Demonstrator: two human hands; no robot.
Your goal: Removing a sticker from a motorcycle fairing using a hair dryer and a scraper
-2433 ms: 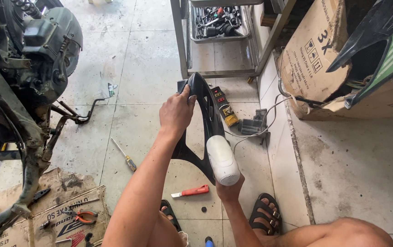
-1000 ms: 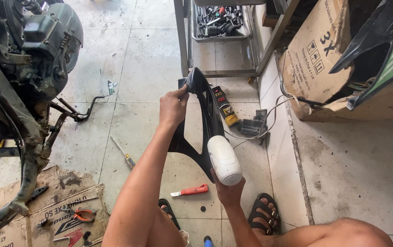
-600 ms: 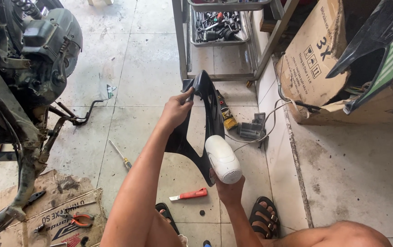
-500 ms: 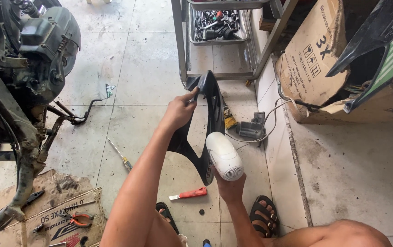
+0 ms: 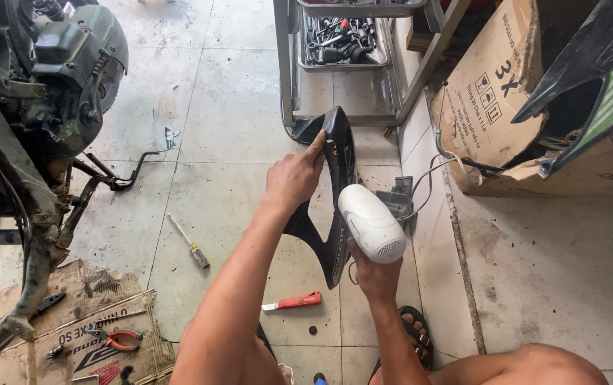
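Overhead, left hand fingers clenched round black fairing panel, right hand grasping white hairdryer beside brown cardboard box.

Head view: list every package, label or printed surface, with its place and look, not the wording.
Cardboard box: upper right on the floor, brown, torn, dark print and symbols on its side.
Flattened cardboard: lower left under pliers, brown, greasy, black lettering.
Paper scrap: floor near the engine, small, white and green.
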